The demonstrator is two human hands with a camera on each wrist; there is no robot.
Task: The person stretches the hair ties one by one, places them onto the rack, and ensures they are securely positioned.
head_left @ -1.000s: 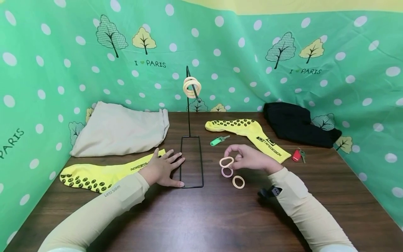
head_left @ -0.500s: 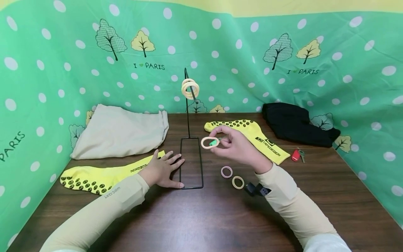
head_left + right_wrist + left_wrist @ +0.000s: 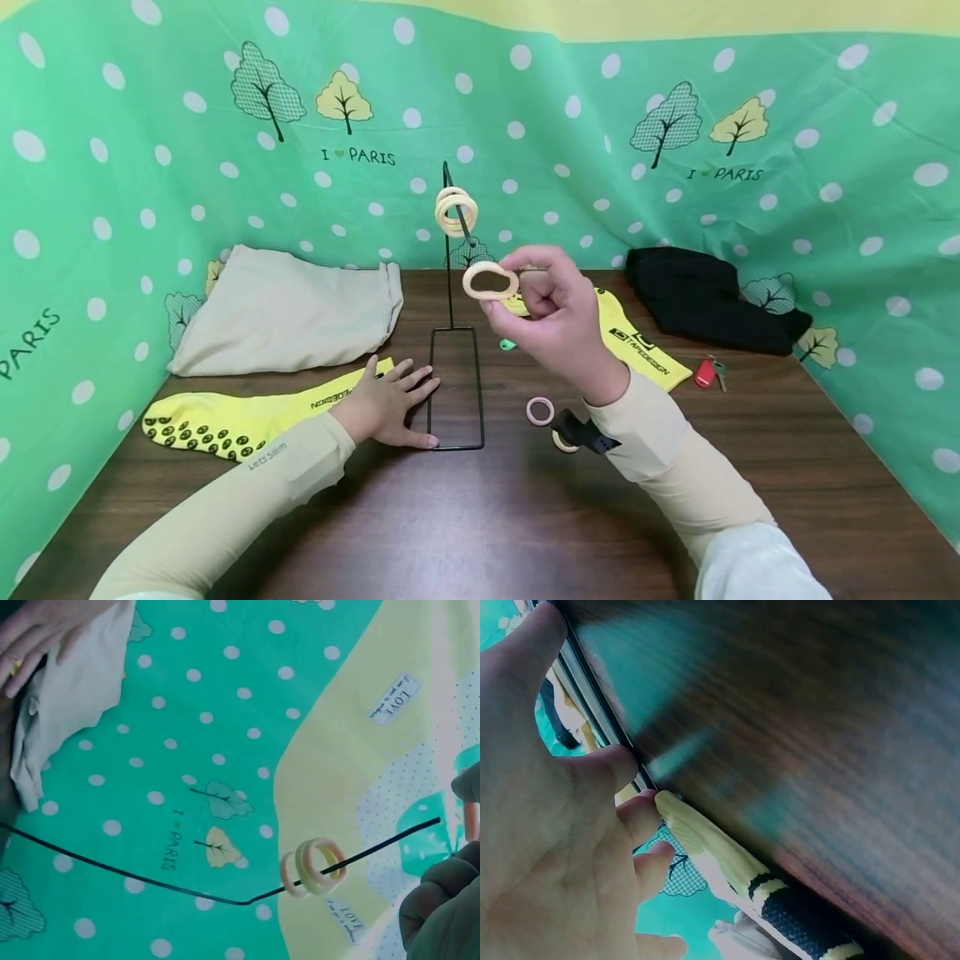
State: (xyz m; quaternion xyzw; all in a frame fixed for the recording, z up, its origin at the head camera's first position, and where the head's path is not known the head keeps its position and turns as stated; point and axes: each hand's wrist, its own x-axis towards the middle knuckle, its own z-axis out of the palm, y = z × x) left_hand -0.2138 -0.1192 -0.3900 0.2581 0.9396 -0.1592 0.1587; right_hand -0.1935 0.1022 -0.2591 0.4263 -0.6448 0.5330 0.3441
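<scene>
My right hand (image 3: 558,312) pinches a cream hair tie (image 3: 468,285) between thumb and forefinger, raised above the table and squeezed to an oval. It is just below and right of the tip of a black wire stand (image 3: 450,292). Several pale hair ties (image 3: 306,871) hang on the stand's slanted arm. My left hand (image 3: 386,404) lies spread, fingertips and thumb at the left bar of the stand's rectangular base. A pink hair tie (image 3: 528,412) lies on the table; another cream one is partly hidden behind the right wrist camera.
Yellow grip socks lie left (image 3: 225,417) and right (image 3: 648,358), the right one partly behind my hand. A green key tag (image 3: 507,344) peeks out below it. Beige cloth (image 3: 285,317) is back left; black cloth (image 3: 712,296) and a red-tagged key (image 3: 705,372) are right.
My right hand has lifted the cream hair tie off the table area, moving it up and left toward the stand's arm. My left hand has stayed on the base.
</scene>
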